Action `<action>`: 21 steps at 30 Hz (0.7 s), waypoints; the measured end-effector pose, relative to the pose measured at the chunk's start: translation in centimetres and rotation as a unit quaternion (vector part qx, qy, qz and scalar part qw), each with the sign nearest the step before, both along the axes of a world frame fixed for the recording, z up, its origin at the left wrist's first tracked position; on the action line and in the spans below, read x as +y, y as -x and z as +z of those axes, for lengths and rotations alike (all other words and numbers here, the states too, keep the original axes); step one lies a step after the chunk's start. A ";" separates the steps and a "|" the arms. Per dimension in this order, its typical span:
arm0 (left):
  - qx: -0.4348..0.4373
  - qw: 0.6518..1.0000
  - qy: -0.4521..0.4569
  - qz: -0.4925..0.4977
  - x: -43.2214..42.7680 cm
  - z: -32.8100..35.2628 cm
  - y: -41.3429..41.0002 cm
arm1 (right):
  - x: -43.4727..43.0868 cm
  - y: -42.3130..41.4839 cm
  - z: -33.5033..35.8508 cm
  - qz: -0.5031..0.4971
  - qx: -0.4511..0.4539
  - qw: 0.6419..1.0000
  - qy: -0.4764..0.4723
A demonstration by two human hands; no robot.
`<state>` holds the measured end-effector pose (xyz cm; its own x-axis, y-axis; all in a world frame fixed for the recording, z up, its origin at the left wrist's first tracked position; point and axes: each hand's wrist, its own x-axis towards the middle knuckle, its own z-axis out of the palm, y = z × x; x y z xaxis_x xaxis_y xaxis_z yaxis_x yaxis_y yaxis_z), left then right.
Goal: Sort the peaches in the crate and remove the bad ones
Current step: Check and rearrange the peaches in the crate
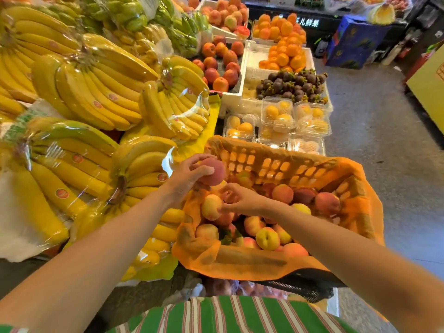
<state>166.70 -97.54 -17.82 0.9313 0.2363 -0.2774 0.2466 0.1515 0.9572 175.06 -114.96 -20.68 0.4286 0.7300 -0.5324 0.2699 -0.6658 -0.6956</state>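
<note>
Gripping peach (212, 174), left hand (186, 176), lit sign (310, 22) "儿鲜果"

The left hand (185, 175) covers the near side of the red peach (215, 174) it grips; whether the right hand (240, 199) pinches the pale peach (211, 206) or merely touches it cannot be told; the orange cloth (240, 263) hides the near wall of the crate (276, 164) at 6 o'clock; banana bunches (14, 68) run off the edge at 9 o'clock; the lit sign (310, 22) at 12 o'clock is too blurred to read; the yellow box (430, 85) at 3 o'clock is cut off.
</note>
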 end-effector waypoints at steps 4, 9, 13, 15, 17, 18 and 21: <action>0.010 0.999 0.034 0.006 0.9 -0.3 0.8 | 2.0 1.6 -2.1 0.013 -0.121 0.993 -0.004; 0.016 0.998 0.064 -0.004 1.1 -0.4 0.8 | 1.8 2.1 -2.4 -0.005 -0.159 0.986 -0.044; 0.015 0.996 0.084 0.004 0.5 -0.2 0.2 | -0.2 0.2 -0.8 -0.082 0.127 0.987 -0.052; 0.015 0.996 0.084 0.009 -0.1 0.1 -0.3 | -2.0 -0.8 -0.5 -0.132 0.285 0.945 -0.095; 0.015 0.997 0.081 -0.002 -0.7 0.3 -0.8 | -3.7 -1.3 -0.1 -0.158 0.359 0.910 -0.136; 0.016 0.997 0.079 -0.014 -1.0 0.4 -1.0 | -4.4 -1.3 0.2 -0.173 0.369 0.900 -0.153; 0.022 0.995 0.066 -0.066 -2.1 0.7 -1.6 | -6.1 -1.0 1.9 -0.194 0.369 0.890 -0.185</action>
